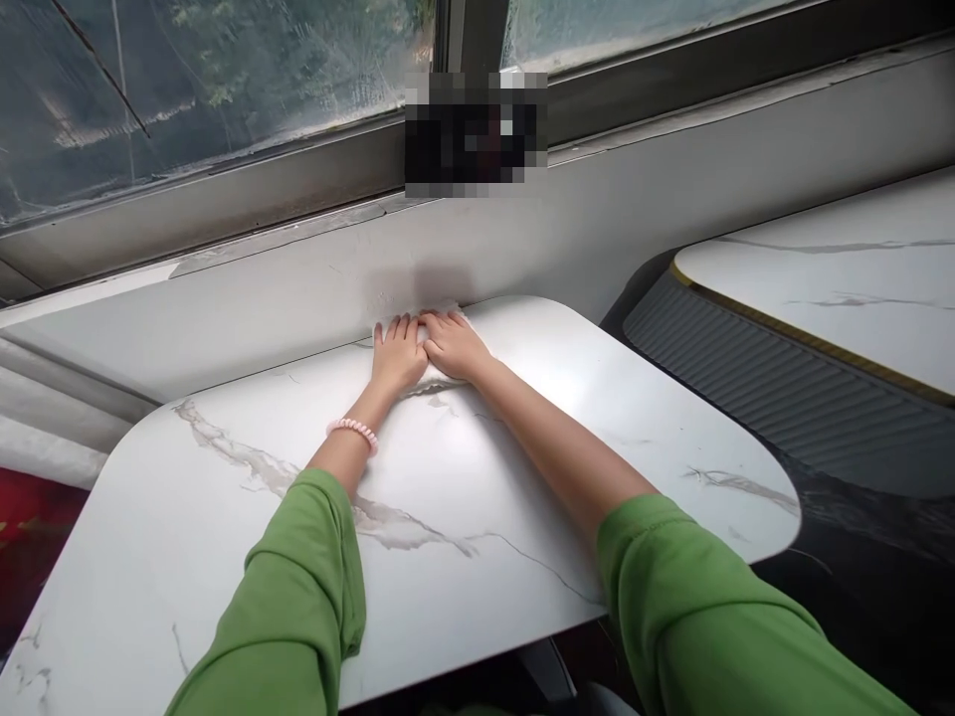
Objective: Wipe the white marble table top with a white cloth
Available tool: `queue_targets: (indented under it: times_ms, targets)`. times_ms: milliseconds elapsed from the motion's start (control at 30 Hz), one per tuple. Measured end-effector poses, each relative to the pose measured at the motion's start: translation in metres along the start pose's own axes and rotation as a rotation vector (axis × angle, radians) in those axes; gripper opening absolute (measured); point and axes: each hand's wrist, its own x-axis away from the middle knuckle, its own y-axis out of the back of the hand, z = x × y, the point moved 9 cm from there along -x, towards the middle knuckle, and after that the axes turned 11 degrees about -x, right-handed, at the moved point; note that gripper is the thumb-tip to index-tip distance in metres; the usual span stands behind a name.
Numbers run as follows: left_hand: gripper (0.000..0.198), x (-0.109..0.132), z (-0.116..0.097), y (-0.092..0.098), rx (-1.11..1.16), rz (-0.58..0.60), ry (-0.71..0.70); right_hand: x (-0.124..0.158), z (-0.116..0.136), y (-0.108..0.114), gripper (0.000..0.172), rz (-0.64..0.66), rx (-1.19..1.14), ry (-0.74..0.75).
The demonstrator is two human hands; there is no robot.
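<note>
A white cloth [437, 380] lies at the far edge of a white marbled table [463, 477], beside the wall under the window. My left hand [399, 353] rests flat on the cloth's left part with its fingers spread and pointing toward the wall. A pink coiled band [353, 429] circles my left wrist. My right hand [453, 345] presses on the cloth just to the right, its fingers lying across it and its fingertips close to my left hand. The two hands touch and cover much of the cloth.
Behind the table rise a pale wall panel [313, 288] and a window frame [298, 169]. A blurred dark patch sits on the sill. At the right stands a second marbled table [843, 288] with a yellow edge. White fabric [45, 418] hangs at the left.
</note>
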Motion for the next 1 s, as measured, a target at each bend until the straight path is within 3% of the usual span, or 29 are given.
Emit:
queue_targets:
  times_ms: [167, 333, 467, 600, 767, 867, 1000]
  targets:
    - [0.052, 0.018, -0.006, 0.003, 0.001, 0.014, 0.013, 0.016, 0.01, 0.002, 0.055, 0.056, 0.01, -0.012]
    - [0.052, 0.059, -0.019, 0.01, 0.012, 0.034, 0.01, 0.057, 0.029, 0.005, 0.058, 0.122, 0.023, -0.05]
    - [0.053, 0.11, -0.038, 0.02, 0.007, 0.044, -0.044, 0.109, 0.056, 0.014, 0.058, 0.126, 0.06, -0.059]
    - [0.054, 0.176, -0.06, 0.035, -0.002, 0.058, -0.114, 0.173, 0.091, 0.024, 0.058, 0.127, 0.082, -0.06]
    - [0.057, 0.247, -0.077, 0.051, -0.039, 0.069, -0.172, 0.235, 0.134, 0.028, 0.057, 0.102, 0.087, 0.018]
    - [0.057, 0.264, -0.079, 0.055, -0.053, 0.078, -0.19, 0.248, 0.145, 0.028, 0.057, 0.099, 0.065, 0.05]
    - [0.057, 0.264, -0.077, 0.054, -0.045, 0.106, -0.191, 0.244, 0.139, 0.029, 0.058, 0.164, -0.013, 0.076]
